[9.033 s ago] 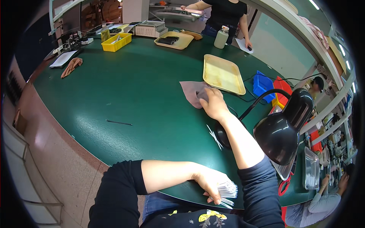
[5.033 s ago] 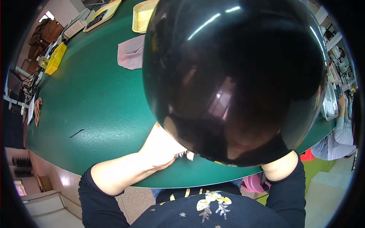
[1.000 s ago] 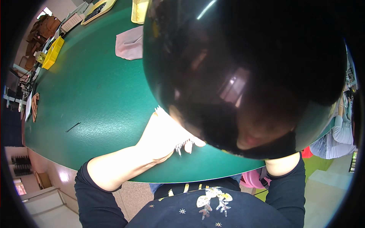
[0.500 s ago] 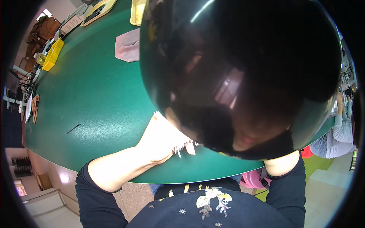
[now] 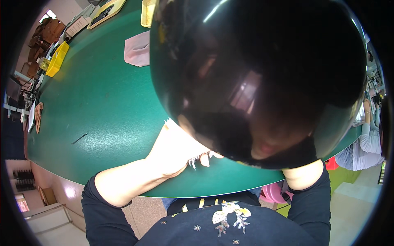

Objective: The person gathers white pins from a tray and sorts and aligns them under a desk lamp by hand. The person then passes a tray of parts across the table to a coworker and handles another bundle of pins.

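Note:
A large, glossy black rounded thing [image 5: 262, 82], dome-like with reflections on it, fills the upper right and covers much of the work. Under its lower left edge is my left hand [image 5: 178, 149], washed out white by strong light. A curled fingertip shows below the palm, and the other fingers are mostly hidden. Ragged white bits show along the hand; I cannot make out what they are or what the fingers hold. Only my right forearm [image 5: 303, 175] shows, reaching in behind the black thing, which hides the right hand.
On the green table [image 5: 94, 106] lie a pink cloth [image 5: 137, 50] and a thin dark stick [image 5: 79, 139]. Yellow trays [image 5: 58, 59] and a brown cloth [image 5: 38, 117] line the far and left edges. Another person's pale sleeve [image 5: 370, 141] appears at the far right.
The black rounded thing has shifted very slightly up and left in view. A little more of a fingertip shows beneath its lower edge. My left hand has hardly moved.

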The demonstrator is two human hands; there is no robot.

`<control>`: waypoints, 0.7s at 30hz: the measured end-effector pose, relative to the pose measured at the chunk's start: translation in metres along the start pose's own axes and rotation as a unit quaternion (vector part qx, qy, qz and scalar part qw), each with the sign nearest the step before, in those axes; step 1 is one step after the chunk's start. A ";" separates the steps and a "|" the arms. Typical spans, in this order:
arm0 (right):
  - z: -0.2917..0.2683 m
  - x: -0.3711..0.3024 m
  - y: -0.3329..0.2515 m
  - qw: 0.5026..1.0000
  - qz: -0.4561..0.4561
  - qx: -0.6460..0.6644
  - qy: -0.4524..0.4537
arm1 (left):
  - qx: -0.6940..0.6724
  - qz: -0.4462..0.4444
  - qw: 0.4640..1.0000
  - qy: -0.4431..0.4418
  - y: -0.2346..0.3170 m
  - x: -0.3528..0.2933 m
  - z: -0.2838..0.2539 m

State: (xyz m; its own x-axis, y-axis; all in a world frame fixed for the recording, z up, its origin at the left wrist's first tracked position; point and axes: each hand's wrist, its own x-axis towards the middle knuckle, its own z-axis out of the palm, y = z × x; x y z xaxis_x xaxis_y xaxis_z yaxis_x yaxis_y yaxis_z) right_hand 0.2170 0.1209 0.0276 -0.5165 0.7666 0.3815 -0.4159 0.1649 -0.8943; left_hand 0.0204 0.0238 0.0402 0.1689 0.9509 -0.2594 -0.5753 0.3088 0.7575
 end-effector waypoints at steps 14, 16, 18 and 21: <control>0.001 0.001 0.002 1.000 0.000 0.000 0.001 | 0.169 -0.086 0.980 -0.056 0.017 0.001 0.010; 0.003 0.001 0.002 1.000 0.001 -0.001 -0.002 | 0.080 -0.020 0.992 -0.096 0.005 0.001 0.005; 0.003 0.002 0.003 1.000 0.000 0.000 -0.003 | -0.009 0.046 0.990 -0.135 0.000 0.001 0.002; 0.002 0.000 0.004 1.000 0.003 0.000 -0.002 | 0.101 -0.043 0.989 -0.097 0.012 0.000 0.007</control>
State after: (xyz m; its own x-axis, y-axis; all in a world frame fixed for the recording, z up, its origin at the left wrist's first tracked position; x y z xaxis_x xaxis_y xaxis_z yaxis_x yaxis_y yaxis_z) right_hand 0.2134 0.1202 0.0244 -0.5214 0.7656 0.3768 -0.4122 0.1607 -0.8968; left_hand 0.0191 0.0277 0.0540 0.3728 0.9007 -0.2231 -0.3830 0.3683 0.8471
